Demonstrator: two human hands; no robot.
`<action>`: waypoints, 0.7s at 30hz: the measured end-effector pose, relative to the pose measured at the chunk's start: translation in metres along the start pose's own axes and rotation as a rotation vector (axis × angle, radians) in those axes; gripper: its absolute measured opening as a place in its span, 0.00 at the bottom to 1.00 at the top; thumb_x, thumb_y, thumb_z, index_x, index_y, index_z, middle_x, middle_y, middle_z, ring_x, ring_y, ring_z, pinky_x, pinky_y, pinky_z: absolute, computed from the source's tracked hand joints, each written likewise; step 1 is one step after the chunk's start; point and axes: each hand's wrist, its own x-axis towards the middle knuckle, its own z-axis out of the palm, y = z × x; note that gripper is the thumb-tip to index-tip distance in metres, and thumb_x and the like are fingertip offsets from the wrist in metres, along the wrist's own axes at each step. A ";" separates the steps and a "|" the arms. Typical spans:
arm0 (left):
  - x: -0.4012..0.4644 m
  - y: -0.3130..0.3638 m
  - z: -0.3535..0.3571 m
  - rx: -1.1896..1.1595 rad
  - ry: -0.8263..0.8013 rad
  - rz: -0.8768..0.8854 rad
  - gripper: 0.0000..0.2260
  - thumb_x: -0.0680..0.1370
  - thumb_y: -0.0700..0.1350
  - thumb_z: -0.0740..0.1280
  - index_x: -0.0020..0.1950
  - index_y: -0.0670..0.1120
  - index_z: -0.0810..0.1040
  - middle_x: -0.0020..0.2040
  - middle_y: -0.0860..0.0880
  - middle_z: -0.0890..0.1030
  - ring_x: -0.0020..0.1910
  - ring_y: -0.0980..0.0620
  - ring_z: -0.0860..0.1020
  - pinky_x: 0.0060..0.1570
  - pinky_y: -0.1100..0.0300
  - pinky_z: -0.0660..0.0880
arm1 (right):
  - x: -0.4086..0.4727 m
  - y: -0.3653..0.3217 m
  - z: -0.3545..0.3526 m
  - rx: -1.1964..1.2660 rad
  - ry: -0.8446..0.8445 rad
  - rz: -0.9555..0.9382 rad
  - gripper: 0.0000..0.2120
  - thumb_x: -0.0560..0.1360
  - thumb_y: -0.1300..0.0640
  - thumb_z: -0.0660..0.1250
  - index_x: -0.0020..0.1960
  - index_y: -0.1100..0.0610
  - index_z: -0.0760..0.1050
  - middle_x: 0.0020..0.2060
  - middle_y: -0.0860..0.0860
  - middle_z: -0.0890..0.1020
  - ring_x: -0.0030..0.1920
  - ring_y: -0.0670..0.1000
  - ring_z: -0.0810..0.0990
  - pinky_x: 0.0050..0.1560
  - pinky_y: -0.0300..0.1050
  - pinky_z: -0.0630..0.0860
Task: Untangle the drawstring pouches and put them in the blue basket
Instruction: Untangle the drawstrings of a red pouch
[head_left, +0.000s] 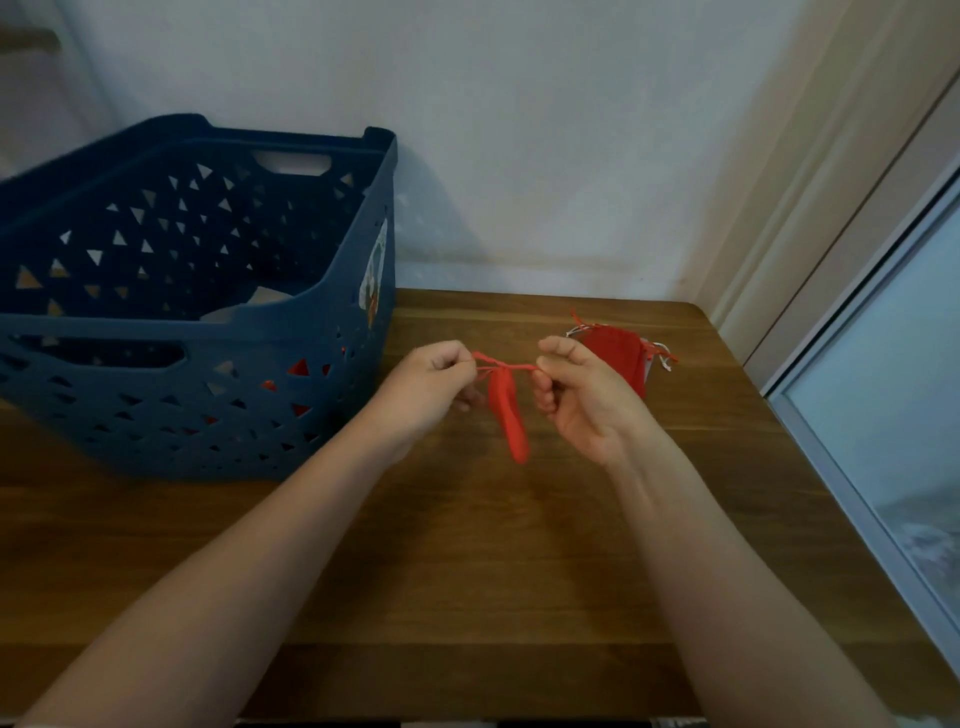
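The blue basket (218, 332) stands at the left of the wooden surface (467, 545), red showing through its holes. Beside it, the left hand (431, 384) and right hand (576, 395) each pinch a drawstring end, a red pouch (509, 415) dangling between them above the surface. More red pouches (623, 348) lie behind the right hand.

A wooden tabletop (519, 545) fills the lower half of the view — warm brown, its grain running side to side, the back edge meeting a plain pale wall (519, 130). The wall shows a faint scuffed line just above the wood. Off to the right a beige door frame (810, 171) slants upward, and beside it a window (893, 389) with a light grey frame — the pane is hazy, washed-out daylight behind it. The light is soft and dim, with gentle shadows.
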 end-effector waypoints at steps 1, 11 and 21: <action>0.000 0.000 0.001 -0.035 0.008 0.008 0.11 0.79 0.42 0.59 0.37 0.47 0.72 0.38 0.49 0.79 0.41 0.51 0.78 0.44 0.59 0.73 | -0.002 0.000 -0.002 -0.037 -0.029 -0.017 0.11 0.77 0.69 0.57 0.50 0.55 0.73 0.25 0.49 0.72 0.27 0.45 0.69 0.28 0.34 0.66; -0.011 0.040 -0.010 0.008 0.096 0.464 0.08 0.80 0.45 0.60 0.46 0.46 0.77 0.40 0.52 0.80 0.39 0.58 0.79 0.43 0.62 0.76 | 0.000 -0.023 0.021 -0.465 -0.152 -0.312 0.09 0.77 0.66 0.61 0.45 0.55 0.75 0.26 0.46 0.77 0.28 0.44 0.72 0.31 0.36 0.68; -0.033 0.090 -0.068 0.693 0.474 0.800 0.07 0.76 0.43 0.59 0.40 0.45 0.73 0.36 0.51 0.72 0.38 0.51 0.71 0.40 0.54 0.70 | 0.021 -0.056 0.132 -0.694 -0.194 -0.721 0.15 0.76 0.70 0.59 0.39 0.52 0.71 0.35 0.45 0.75 0.40 0.38 0.76 0.43 0.35 0.75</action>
